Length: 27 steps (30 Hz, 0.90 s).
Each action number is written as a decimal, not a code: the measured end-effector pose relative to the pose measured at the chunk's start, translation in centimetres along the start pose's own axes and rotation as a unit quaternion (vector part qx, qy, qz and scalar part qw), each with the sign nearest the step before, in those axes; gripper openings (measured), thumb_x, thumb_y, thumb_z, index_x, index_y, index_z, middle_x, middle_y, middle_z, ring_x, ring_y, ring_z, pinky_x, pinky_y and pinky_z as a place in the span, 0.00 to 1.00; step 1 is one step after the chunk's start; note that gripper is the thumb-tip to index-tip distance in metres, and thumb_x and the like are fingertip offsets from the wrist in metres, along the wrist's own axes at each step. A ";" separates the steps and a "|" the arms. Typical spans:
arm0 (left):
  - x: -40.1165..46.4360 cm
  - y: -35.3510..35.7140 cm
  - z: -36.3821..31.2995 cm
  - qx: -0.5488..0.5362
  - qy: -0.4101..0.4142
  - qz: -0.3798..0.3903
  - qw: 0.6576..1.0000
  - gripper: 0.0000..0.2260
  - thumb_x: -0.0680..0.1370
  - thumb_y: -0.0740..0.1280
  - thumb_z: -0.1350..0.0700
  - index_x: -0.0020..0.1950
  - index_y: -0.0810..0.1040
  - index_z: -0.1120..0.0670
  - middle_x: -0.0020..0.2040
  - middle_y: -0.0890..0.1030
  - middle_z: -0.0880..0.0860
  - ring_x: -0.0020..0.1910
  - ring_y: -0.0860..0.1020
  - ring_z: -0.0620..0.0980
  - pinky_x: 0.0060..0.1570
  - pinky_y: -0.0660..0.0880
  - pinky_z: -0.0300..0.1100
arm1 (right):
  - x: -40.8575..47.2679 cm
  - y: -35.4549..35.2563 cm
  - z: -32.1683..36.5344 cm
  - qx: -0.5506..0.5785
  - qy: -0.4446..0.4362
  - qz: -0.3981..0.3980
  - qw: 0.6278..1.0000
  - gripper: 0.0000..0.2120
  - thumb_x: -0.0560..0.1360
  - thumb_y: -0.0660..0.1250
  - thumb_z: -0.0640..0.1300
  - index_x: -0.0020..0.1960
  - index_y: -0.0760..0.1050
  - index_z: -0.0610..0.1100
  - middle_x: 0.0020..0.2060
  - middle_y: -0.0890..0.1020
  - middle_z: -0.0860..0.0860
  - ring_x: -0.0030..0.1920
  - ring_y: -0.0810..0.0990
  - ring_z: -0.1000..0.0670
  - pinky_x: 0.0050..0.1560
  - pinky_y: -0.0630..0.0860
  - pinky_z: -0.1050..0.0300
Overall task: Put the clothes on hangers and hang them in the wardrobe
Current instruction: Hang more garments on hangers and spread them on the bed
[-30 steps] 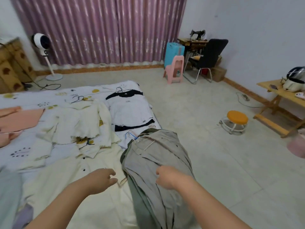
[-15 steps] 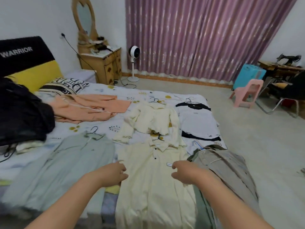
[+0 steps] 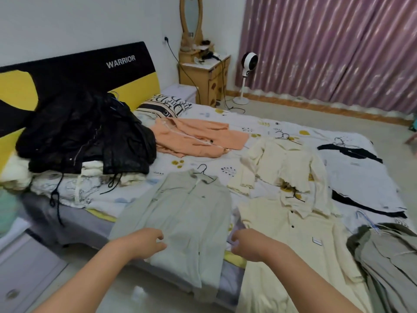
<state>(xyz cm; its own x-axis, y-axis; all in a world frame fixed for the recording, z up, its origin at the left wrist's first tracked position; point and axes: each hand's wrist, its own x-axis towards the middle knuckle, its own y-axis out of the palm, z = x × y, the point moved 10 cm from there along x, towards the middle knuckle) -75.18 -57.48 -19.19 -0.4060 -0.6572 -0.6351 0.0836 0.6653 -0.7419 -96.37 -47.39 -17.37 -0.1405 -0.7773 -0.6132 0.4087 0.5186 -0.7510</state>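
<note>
Several garments lie flat on the bed [image 3: 255, 123], most with a wire hanger at the collar. A pale green shirt [image 3: 185, 213] hangs over the near edge, with its hanger [image 3: 204, 172] at the neck. My left hand [image 3: 144, 243] hovers over its lower left part, fingers loosely curled, holding nothing. My right hand [image 3: 250, 246] hovers between it and a cream buttoned shirt [image 3: 300, 249], also empty. An olive jacket [image 3: 388, 260] lies at the right, a cream cardigan [image 3: 286, 168], a white-and-black top [image 3: 358, 177] and an orange shirt [image 3: 198, 138] farther back.
A heap of black clothes [image 3: 83, 134] sits on folded bedding near the black-and-yellow headboard [image 3: 74, 73]. A wooden nightstand with mirror [image 3: 203, 71], a white standing fan [image 3: 248, 64] and purple curtains [image 3: 327, 48] stand behind. A white drawer unit [image 3: 24, 265] is at the lower left.
My view has swung left, from the olive jacket across to the pale green shirt. Both hands moved left with it, from over the olive jacket, and hold nothing.
</note>
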 end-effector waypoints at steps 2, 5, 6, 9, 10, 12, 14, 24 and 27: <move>1.3 -0.6 1.9 -0.003 -0.012 0.003 1.000 0.21 0.80 0.57 0.46 0.71 0.65 0.53 0.70 0.69 0.53 0.66 0.70 0.51 0.62 0.66 0.40 | 2.3 -0.2 1.0 0.000 0.000 0.013 1.000 0.09 0.78 0.57 0.45 0.45 0.73 0.43 0.58 0.76 0.41 0.60 0.73 0.42 0.46 0.62 0.60; 3.9 -1.7 3.3 -0.005 -0.018 0.011 1.000 0.20 0.80 0.57 0.47 0.71 0.65 0.54 0.70 0.69 0.53 0.67 0.69 0.51 0.62 0.66 0.38 | 5.5 -1.6 1.9 0.014 -0.001 0.028 1.000 0.17 0.80 0.56 0.45 0.65 0.70 0.41 0.66 0.72 0.42 0.65 0.70 0.44 0.55 0.67 0.58; 4.9 -2.3 3.6 -0.008 -0.019 0.014 1.000 0.20 0.81 0.56 0.47 0.71 0.65 0.54 0.70 0.69 0.53 0.67 0.69 0.50 0.63 0.65 0.38 | 6.8 -2.3 2.0 0.015 0.002 0.029 0.999 0.19 0.80 0.55 0.45 0.69 0.67 0.40 0.67 0.70 0.42 0.67 0.69 0.44 0.60 0.66 0.58; 9.1 -4.7 4.3 -0.023 -0.023 0.014 0.999 0.20 0.81 0.56 0.47 0.70 0.66 0.54 0.70 0.68 0.52 0.67 0.68 0.49 0.62 0.64 0.37 | 11.6 -4.5 1.6 0.017 0.008 0.023 1.000 0.20 0.80 0.56 0.45 0.69 0.67 0.39 0.68 0.70 0.43 0.67 0.69 0.45 0.64 0.65 0.57; 10.7 -5.5 4.4 -0.029 -0.026 0.012 0.999 0.20 0.81 0.56 0.47 0.70 0.66 0.54 0.70 0.68 0.52 0.67 0.68 0.49 0.62 0.65 0.38 | 13.4 -5.3 1.3 0.016 0.009 0.019 1.000 0.19 0.80 0.56 0.45 0.68 0.68 0.38 0.67 0.71 0.43 0.66 0.70 0.44 0.64 0.66 0.56; 14.0 -6.9 4.6 -0.035 -0.030 0.010 0.999 0.20 0.80 0.56 0.47 0.69 0.67 0.54 0.69 0.69 0.52 0.66 0.69 0.49 0.62 0.65 0.38 | 16.9 -6.6 0.6 0.018 0.017 0.015 1.000 0.19 0.79 0.57 0.44 0.67 0.69 0.38 0.66 0.72 0.43 0.65 0.71 0.44 0.63 0.68 0.55; 17.2 -7.9 4.7 -0.035 -0.031 0.008 0.999 0.19 0.80 0.57 0.47 0.69 0.68 0.53 0.69 0.70 0.52 0.66 0.70 0.50 0.62 0.66 0.38 | 20.3 -7.3 0.0 0.020 0.023 0.019 0.999 0.18 0.79 0.56 0.44 0.67 0.69 0.40 0.66 0.72 0.44 0.65 0.71 0.45 0.62 0.68 0.56; 31.4 -9.7 6.9 -0.032 -0.020 0.049 0.998 0.21 0.81 0.54 0.49 0.73 0.61 0.54 0.72 0.65 0.54 0.69 0.66 0.51 0.63 0.63 0.37 | 35.1 -7.2 -1.1 0.023 0.079 0.049 0.995 0.18 0.80 0.54 0.45 0.68 0.66 0.41 0.65 0.71 0.44 0.64 0.72 0.44 0.60 0.69 0.55; 36.6 -11.0 8.4 -0.005 -0.001 0.051 0.999 0.21 0.81 0.54 0.50 0.73 0.60 0.55 0.71 0.65 0.55 0.69 0.66 0.53 0.65 0.63 0.39 | 39.0 -6.6 -1.2 0.036 0.116 0.044 0.992 0.19 0.80 0.54 0.46 0.69 0.64 0.42 0.66 0.70 0.43 0.64 0.71 0.43 0.60 0.69 0.54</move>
<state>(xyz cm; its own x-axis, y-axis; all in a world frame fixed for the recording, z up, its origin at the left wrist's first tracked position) -83.31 -91.80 -36.03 -0.3936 -0.5870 -0.7075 0.1144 0.7323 -0.6713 -105.60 -80.73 -36.57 -0.3009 -0.6236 -0.7215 0.4904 0.5477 -0.6779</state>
